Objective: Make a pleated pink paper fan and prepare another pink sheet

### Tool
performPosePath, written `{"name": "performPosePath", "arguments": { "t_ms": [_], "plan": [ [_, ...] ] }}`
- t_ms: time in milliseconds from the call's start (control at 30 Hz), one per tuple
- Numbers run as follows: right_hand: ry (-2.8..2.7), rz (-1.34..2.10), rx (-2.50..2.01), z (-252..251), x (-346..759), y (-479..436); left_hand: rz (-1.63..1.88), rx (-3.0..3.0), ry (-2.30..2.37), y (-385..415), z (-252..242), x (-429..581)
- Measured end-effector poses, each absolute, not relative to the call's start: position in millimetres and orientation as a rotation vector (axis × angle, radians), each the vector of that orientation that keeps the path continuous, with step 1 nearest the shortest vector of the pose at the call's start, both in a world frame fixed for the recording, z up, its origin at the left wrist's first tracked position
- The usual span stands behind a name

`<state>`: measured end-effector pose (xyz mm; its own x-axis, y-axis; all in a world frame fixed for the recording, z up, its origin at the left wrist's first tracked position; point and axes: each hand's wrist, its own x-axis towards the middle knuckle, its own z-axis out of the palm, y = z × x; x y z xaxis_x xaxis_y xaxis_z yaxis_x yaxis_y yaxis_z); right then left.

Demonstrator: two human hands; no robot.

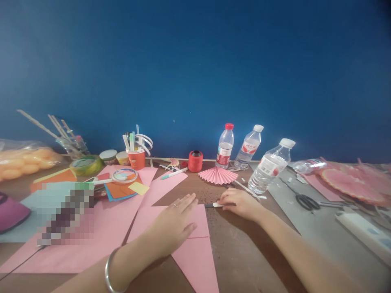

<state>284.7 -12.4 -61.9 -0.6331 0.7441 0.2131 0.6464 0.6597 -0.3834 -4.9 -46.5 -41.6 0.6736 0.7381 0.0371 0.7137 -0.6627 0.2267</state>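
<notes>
My left hand (172,223) lies flat with fingers stretched out on a pink paper sheet (195,248) on the brown table (241,252). My right hand (240,202) is closed around a small white-handled tool (214,205), its dark tip pointing left at the sheet's right edge. A folded pink paper fan (218,175) lies just behind the right hand.
Three water bottles (225,147) (249,147) (269,167) stand behind and to the right. A red thread spool (195,161), an orange pen cup (136,156), tape rolls, a magnifier (122,176) and coloured papers lie at the left. Black scissors (305,201) rest at the right.
</notes>
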Motion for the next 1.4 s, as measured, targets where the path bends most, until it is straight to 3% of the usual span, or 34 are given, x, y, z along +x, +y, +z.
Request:
{"name": "performPosePath", "arguments": {
  "t_ms": [233,567,1400],
  "plan": [
    [-2.545,0.33,-1.185,-57.1,279.4,-18.0,0.033,2.749,1.093,-47.7,-66.4,-2.4],
    [-2.488,0.371,-1.167,-63.3,283.7,-19.7,-0.018,2.754,1.017,-49.2,-63.7,-5.1],
    [-2.465,0.241,-1.202,-61.4,293.0,-32.5,0.084,2.777,0.899,-42.9,-61.3,13.3]
  ]
}}
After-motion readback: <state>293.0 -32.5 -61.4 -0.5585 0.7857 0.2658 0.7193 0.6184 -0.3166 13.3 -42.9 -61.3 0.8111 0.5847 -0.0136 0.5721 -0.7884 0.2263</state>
